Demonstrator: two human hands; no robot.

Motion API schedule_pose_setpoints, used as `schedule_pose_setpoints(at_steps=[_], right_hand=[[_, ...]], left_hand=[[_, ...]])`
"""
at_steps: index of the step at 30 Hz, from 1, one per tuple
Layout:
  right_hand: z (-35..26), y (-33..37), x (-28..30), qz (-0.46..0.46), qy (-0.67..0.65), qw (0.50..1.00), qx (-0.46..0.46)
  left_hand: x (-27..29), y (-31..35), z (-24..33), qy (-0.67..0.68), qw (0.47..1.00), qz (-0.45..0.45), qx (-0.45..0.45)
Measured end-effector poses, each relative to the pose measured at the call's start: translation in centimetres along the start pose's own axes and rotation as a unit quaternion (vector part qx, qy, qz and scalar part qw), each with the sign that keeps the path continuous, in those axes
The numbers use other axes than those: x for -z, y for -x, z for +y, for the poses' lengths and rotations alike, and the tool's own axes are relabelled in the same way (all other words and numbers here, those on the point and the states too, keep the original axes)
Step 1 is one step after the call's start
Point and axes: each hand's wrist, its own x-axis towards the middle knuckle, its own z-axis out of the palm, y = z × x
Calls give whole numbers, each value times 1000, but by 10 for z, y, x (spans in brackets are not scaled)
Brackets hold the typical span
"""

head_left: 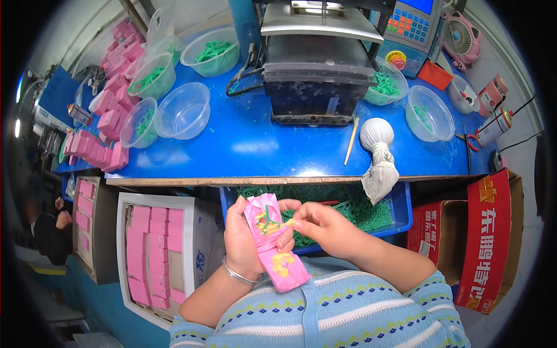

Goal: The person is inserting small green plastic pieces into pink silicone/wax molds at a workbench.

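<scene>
My left hand is wrapped round a pink mould in front of my chest, its halves apart and bent. Yellow patches show on both parts of the mould, and a thin green branched piece lies across the upper one. Beside it, the thumb and fingers of my right hand are pinched together at a small yellow bit on the mould's right edge. Below my hands sits a blue tray filled with tangled green pieces.
On the blue table stand clear bowls, several holding green pieces, and a machine. A white cloth bundle hangs over the edge near a wooden stick. Pink moulds fill a white box; cardboard boxes stand right.
</scene>
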Motion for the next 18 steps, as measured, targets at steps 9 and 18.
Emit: schedule_pose_setpoints(at_steps=[9,18], right_hand=[[-23,-9,16,73,123,964,222],[-33,-10,17,31,190,928,319]], left_hand=[[10,-7,-7,0,999,-48,-10],[11,-9,-13,-355,924,-107,-93]])
